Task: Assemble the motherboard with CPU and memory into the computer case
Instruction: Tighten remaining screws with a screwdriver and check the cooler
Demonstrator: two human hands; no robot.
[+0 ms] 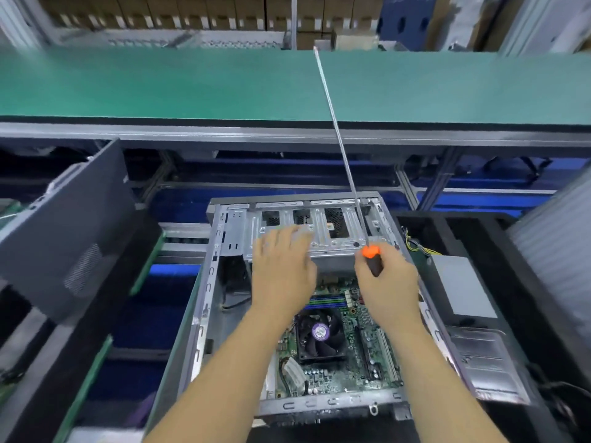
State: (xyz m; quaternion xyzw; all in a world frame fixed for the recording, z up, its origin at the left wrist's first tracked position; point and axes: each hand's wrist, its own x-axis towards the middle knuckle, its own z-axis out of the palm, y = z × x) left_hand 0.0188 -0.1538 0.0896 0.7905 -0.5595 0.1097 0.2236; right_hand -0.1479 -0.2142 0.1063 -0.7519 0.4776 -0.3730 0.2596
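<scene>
An open grey metal computer case (209, 302) lies flat in front of me. Inside it sits the green motherboard (355, 356) with a black CPU fan (319, 335) and memory slots. My left hand (281, 270) reaches over the case with fingers spread, its fingertips at the silver drive cage (287, 219). My right hand (387, 282) grips the black and orange handle of a long screwdriver (372, 255), whose thin shaft points up and away from me.
A dark case side panel (73, 225) leans at the left. A power supply box (460, 289) with coloured wires lies to the right of the case, with a silver bag (486, 362) nearer me. A green conveyor belt (192, 84) runs across behind.
</scene>
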